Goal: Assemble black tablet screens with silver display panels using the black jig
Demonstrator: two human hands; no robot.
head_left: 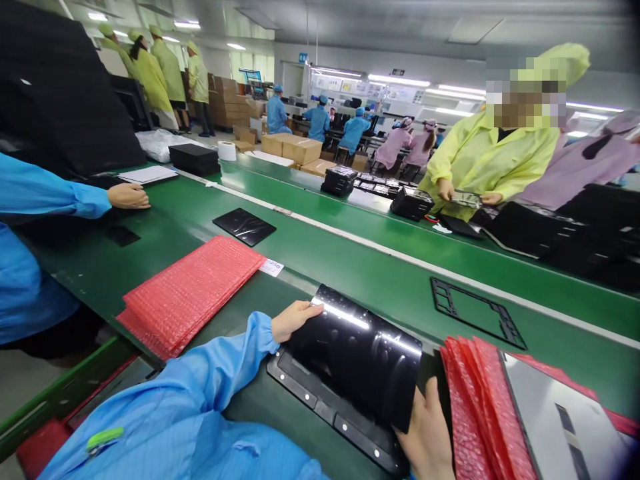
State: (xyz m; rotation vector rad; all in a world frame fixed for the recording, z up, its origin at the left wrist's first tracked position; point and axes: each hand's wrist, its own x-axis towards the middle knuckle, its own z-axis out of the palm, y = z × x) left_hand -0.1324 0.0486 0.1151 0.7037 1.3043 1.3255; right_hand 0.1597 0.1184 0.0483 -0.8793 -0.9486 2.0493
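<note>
Head camera view: you have a shiny black panel (357,357) between your hands, tipped over a flat black tray with white dots (320,401), close to the near edge of the green table (325,257). Your left hand (295,320) grasps the panel by its left end. Your right hand (427,430) is at the panel's right end, but some of its fingers are hidden, so I cannot tell how tightly they hold.

The panel looks smooth, so it could slip if one hand lets go too soon. Pushing both ends together could bend or crack it. Dragging it over the tray could scratch it, and bare fingers could leave smudges on the shiny side.

Mind your right hand too: it is just beside some red bubble bags (480,400) with a silver plate (563,413) on them, and a bump could make the plate slide. Your left sleeve (215,363) is near a red bubble bag pile (195,290) by the table's near edge. A careless elbow could knock that pile off.
</note>
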